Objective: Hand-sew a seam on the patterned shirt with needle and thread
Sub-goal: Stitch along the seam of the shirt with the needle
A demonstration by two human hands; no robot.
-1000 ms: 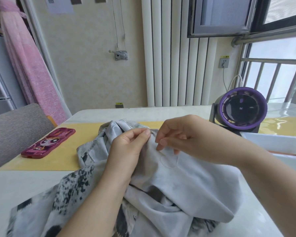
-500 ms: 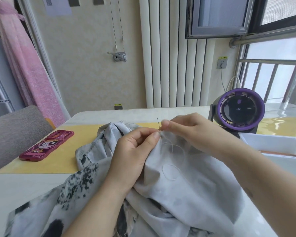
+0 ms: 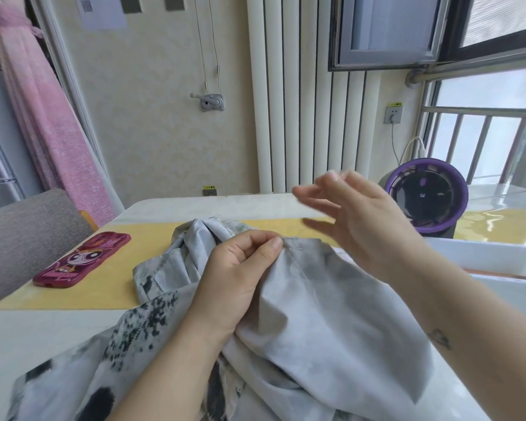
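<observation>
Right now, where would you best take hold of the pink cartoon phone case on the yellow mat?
Across its two long edges near the middle, coming down from above: the pink phone case lies flat on the yellow mat, both long edges bare, nothing against it.

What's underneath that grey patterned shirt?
The shirt lies on the white table and overlaps the yellow mat. Anything beneath its heaped folds is covered; the left hand pinches one fold.

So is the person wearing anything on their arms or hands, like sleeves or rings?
No sleeves, gloves, rings or watch show on the left hand, the right hand or either arm. The right forearm has one small dark tattoo.
</observation>
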